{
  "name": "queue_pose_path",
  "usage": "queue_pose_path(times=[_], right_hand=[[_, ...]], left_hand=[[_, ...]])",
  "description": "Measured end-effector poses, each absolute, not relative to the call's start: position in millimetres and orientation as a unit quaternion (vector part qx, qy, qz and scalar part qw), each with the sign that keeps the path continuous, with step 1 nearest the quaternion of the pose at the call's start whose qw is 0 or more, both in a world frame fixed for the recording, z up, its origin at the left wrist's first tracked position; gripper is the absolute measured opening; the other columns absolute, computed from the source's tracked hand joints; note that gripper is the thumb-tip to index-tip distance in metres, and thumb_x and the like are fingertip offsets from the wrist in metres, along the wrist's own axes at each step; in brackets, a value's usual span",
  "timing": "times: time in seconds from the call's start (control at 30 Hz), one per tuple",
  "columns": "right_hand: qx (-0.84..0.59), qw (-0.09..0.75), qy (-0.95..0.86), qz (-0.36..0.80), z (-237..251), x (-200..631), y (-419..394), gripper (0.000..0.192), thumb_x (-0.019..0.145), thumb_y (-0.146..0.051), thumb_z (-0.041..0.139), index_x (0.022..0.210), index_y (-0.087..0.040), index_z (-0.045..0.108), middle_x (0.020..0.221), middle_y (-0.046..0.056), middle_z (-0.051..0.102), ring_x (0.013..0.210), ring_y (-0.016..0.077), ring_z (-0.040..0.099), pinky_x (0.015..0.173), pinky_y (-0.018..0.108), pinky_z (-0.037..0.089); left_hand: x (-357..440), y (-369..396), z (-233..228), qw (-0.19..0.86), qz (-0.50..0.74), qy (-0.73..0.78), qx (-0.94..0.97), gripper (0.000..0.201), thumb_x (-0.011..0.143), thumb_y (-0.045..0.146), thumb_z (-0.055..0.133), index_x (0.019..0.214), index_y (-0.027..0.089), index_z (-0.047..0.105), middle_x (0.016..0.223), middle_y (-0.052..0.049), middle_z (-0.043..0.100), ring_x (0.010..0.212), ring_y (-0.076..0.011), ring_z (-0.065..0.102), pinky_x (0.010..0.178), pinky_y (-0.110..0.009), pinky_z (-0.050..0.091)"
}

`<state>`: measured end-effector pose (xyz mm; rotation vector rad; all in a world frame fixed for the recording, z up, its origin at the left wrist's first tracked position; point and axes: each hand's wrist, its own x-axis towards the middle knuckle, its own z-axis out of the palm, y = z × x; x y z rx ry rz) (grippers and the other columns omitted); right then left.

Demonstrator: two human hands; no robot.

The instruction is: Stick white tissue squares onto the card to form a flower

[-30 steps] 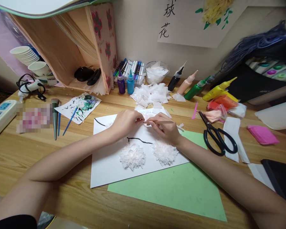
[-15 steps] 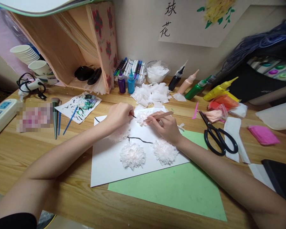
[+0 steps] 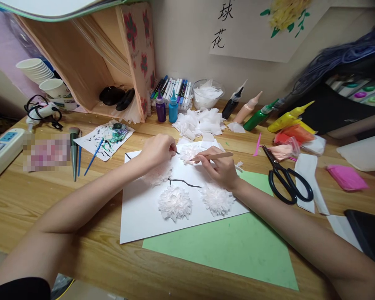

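My right hand point(image 3: 220, 170) grips a flat wooden craft stick point(image 3: 221, 155), its tip at a ruffled pale tissue-paper flower point(image 3: 188, 153) on the upper part of a white sheet point(image 3: 137, 223). My left hand point(image 3: 158, 150) is closed at that flower's left side; whatever its fingers pinch is hidden. Under the left wrist, a second tissue flower point(image 3: 158, 174) is partly covered. Two more, a lower flower point(image 3: 175, 203) and a right-hand flower point(image 3: 218, 199), lie nearer me. A black drawn line point(image 3: 184, 181) runs between the flowers.
A green sheet point(image 3: 231, 250) lies beneath the white one. Behind are tissue pieces point(image 3: 200, 121), a glass bowl point(image 3: 208, 95) and paint bottles point(image 3: 230, 107). Black-handled scissors point(image 3: 287, 181) lie right; brushes point(image 3: 74, 156) and a paint-smeared paper point(image 3: 104, 139) lie left.
The craft stick in my right hand has tipped to a flatter angle, its back end lower. My left hand stays in place beside the flower. The view has shifted slightly.
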<state>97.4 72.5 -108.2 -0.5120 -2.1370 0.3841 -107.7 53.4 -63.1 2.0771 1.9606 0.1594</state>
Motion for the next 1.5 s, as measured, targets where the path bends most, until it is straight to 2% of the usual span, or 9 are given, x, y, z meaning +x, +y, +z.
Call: queue_pose_path(times=[0.47, 0.67, 0.87, 1.07, 1.23, 1.37, 1.5], right_hand=[[-0.253, 0.427, -0.854, 0.159, -110, 95, 73, 0.019, 0.087, -0.016, 0.049, 0.077, -0.02, 0.065, 0.078, 0.004, 0.071, 0.071, 0.0171, 0.064, 0.065, 0.032, 0.049], [-0.289, 0.405, -0.841, 0.212, -111, 93, 74, 0.024, 0.088, -0.017, 0.048, 0.071, -0.019, 0.065, 0.08, 0.005, 0.071, 0.077, 0.0179, 0.065, 0.069, 0.032, 0.049], [-0.257, 0.461, -0.825, 0.203, -109, 98, 72, 0.02, 0.086, -0.014, 0.051, 0.075, -0.02, 0.066, 0.075, 0.004, 0.07, 0.071, 0.017, 0.062, 0.065, 0.032, 0.048], [-0.228, 0.442, -0.847, 0.186, -106, 99, 71, 0.02, 0.086, -0.016, 0.049, 0.08, -0.023, 0.066, 0.077, 0.003, 0.07, 0.07, 0.0176, 0.062, 0.063, 0.033, 0.048], [-0.242, 0.472, -0.828, 0.183, -107, 100, 70, 0.019, 0.087, -0.017, 0.049, 0.083, -0.023, 0.066, 0.076, 0.003, 0.07, 0.069, 0.0176, 0.061, 0.064, 0.033, 0.048], [-0.302, 0.495, -0.784, 0.223, -110, 103, 74, 0.019, 0.089, -0.025, 0.047, 0.082, -0.023, 0.065, 0.074, 0.003, 0.068, 0.072, 0.0183, 0.062, 0.071, 0.035, 0.048], [-0.343, 0.53, -0.715, 0.302, -112, 103, 85, 0.022, 0.091, -0.032, 0.045, 0.085, -0.021, 0.064, 0.072, 0.003, 0.064, 0.071, 0.0175, 0.061, 0.063, 0.031, 0.046]], left_hand=[[-110, 56, -66, 0.139, 0.057, 0.672, 0.725, 0.013, 0.071, 0.021, 0.06, 0.079, 0.021, 0.07, 0.079, -0.002, 0.07, 0.073, -0.0177, 0.06, 0.06, -0.025, 0.039], [-110, 55, -67, 0.144, 0.056, 0.672, 0.724, 0.014, 0.072, 0.021, 0.059, 0.08, 0.021, 0.07, 0.08, -0.003, 0.069, 0.075, -0.0182, 0.06, 0.063, -0.026, 0.04], [-109, 55, -66, 0.147, 0.054, 0.677, 0.719, 0.014, 0.072, 0.021, 0.059, 0.08, 0.021, 0.07, 0.08, -0.003, 0.069, 0.075, -0.0181, 0.059, 0.063, -0.026, 0.04], [-108, 54, -63, 0.152, 0.056, 0.676, 0.718, 0.013, 0.071, 0.02, 0.059, 0.079, 0.02, 0.07, 0.08, -0.003, 0.069, 0.074, -0.0181, 0.06, 0.061, -0.026, 0.039], [-109, 54, -65, 0.155, 0.064, 0.674, 0.72, 0.012, 0.071, 0.021, 0.06, 0.077, 0.02, 0.07, 0.079, -0.003, 0.069, 0.073, -0.0182, 0.06, 0.061, -0.026, 0.039], [-111, 55, -68, 0.152, 0.068, 0.675, 0.719, 0.011, 0.071, 0.021, 0.06, 0.077, 0.021, 0.069, 0.078, -0.004, 0.07, 0.073, -0.0185, 0.061, 0.06, -0.026, 0.039], [-112, 54, -67, 0.158, 0.075, 0.669, 0.723, 0.01, 0.071, 0.019, 0.059, 0.075, 0.021, 0.068, 0.077, -0.003, 0.069, 0.072, -0.0189, 0.061, 0.058, -0.026, 0.038]])
